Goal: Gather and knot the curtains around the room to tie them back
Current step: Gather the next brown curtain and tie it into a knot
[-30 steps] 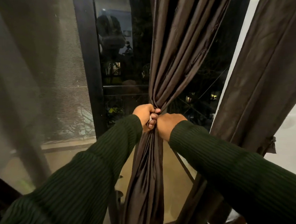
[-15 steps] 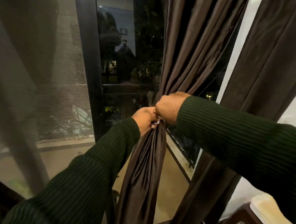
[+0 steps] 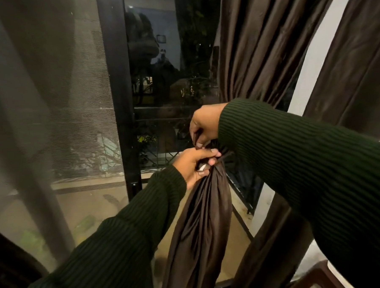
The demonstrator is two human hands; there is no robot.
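Because the cloth is thin and glossy, these lines weigh how it will behave.

Curtain: the dark brown curtain (image 3: pixel 202 220) hangs before the glass door, drawn into a narrow neck at mid-height, its tail falling toward the floor.
Feel: soft and light by the look of it, limp in its folds, probably slippery (the sheen suggests a satin-like weave), so I judge a loose knot could slide undone.
Where to hold: at the gathered neck itself, where the pleats are already bunched tight.
Left hand (image 3: pixel 194 165): its grip is curled around the neck of the bundle; a small white object shows between the fingers, too small to identify.
Right hand (image 3: pixel 203 125): just above, its grip pinches a narrow dark strip or fold at the neck.
Nearby: a second curtain panel (image 3: pixel 352 69) hangs at the right; a black door frame (image 3: pixel 118 92) stands at the left, with a mesh screen (image 3: pixel 50 107) beyond it.
In the way: the right forearm's green sleeve (image 3: pixel 306 159) crosses over the neck and hides part of it.
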